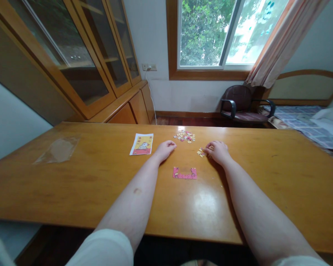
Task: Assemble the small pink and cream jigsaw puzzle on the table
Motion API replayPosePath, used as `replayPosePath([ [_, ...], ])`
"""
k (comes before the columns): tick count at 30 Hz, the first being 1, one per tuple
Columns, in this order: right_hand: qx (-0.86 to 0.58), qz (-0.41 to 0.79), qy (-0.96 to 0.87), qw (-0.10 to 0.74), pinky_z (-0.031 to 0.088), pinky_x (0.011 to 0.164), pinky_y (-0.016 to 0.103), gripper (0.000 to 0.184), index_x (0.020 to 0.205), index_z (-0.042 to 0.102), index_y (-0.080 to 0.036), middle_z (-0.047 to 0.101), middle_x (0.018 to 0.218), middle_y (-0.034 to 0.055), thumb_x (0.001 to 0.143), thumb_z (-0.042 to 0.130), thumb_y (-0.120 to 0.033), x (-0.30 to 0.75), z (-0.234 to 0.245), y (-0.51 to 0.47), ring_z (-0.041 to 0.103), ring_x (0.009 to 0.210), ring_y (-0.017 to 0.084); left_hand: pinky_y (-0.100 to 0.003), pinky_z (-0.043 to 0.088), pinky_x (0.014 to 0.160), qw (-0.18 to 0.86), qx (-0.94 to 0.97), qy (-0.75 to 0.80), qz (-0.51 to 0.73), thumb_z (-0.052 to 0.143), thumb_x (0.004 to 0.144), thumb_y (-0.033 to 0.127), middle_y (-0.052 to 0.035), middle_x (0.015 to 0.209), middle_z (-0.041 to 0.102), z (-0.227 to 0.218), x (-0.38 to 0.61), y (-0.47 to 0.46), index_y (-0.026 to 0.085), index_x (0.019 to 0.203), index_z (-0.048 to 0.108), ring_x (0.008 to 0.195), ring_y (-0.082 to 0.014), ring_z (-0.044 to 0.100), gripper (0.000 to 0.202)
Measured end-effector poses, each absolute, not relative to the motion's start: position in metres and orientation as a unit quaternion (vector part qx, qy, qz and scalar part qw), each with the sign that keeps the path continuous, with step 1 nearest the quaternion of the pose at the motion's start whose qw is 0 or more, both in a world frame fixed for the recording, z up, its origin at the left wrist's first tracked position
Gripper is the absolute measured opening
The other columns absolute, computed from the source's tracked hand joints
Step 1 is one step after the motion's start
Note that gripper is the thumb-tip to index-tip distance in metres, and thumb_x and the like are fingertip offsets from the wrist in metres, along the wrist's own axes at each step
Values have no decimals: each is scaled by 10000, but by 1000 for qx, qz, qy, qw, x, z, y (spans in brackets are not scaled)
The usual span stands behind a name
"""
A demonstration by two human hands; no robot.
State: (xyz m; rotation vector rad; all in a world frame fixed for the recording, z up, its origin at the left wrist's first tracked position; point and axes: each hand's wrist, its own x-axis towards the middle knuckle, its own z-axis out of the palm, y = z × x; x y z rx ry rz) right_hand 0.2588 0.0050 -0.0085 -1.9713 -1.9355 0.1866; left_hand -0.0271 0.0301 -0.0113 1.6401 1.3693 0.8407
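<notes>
My right hand (218,152) is at a small group of yellowish puzzle pieces (201,152), its fingers pinched on a piece at the group's edge and partly covering the others. My left hand (165,150) rests on the table with its fingers curled together; whatever they hold, if anything, is hidden. Between and beyond the hands lies a larger heap of loose puzzle pieces (185,136). Nearer to me is a joined pink section of the puzzle (184,176), U-shaped with its gap facing away. Left of my left hand lies a picture card (142,144) showing a white animal on yellow and pink.
Everything lies on a wide wooden table (100,184). A clear plastic bag (59,149) is flat at the left. Past the far edge stand a glass-door cabinet (100,55), an office chair (240,103) and a bed (302,114), with a window (205,37) behind.
</notes>
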Motion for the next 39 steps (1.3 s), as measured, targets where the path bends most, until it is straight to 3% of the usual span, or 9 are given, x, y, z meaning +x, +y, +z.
replayPosePath([
  [5,-697,123,-667,233,414,810,357,203,778,691,-218,703,848,51,796,641,-413,257,-6,4,590,905,237,-271,467,679,411,652,544,332,589,735,401,-15,710,648,-12,-28,31,175,833,661,688,-168,573,257],
  [9,-644,250,-664,285,459,697,291,243,941,698,-199,702,843,30,776,646,-371,250,-6,-1,611,733,167,-271,463,683,418,646,546,331,593,725,407,-10,702,640,-11,-28,31,176,827,657,687,-168,566,260],
  [17,-531,418,-708,207,506,725,290,180,797,709,-181,732,796,38,723,710,-344,226,5,-20,657,753,177,-263,466,657,413,648,544,336,587,738,380,-14,702,642,-12,-27,31,170,831,655,670,-159,568,240],
  [30,-520,418,-729,151,509,794,309,132,805,758,-206,762,824,27,706,720,-285,219,15,-27,685,805,198,-268,473,655,415,643,548,338,591,739,367,-15,685,643,-10,-26,29,174,831,655,672,-165,579,224],
  [39,-518,381,-754,135,511,736,294,133,826,758,-204,753,809,22,723,690,-253,218,6,-24,666,728,178,-282,487,691,411,647,548,335,590,745,368,-24,722,663,-9,-27,29,172,834,663,713,-178,598,227],
])
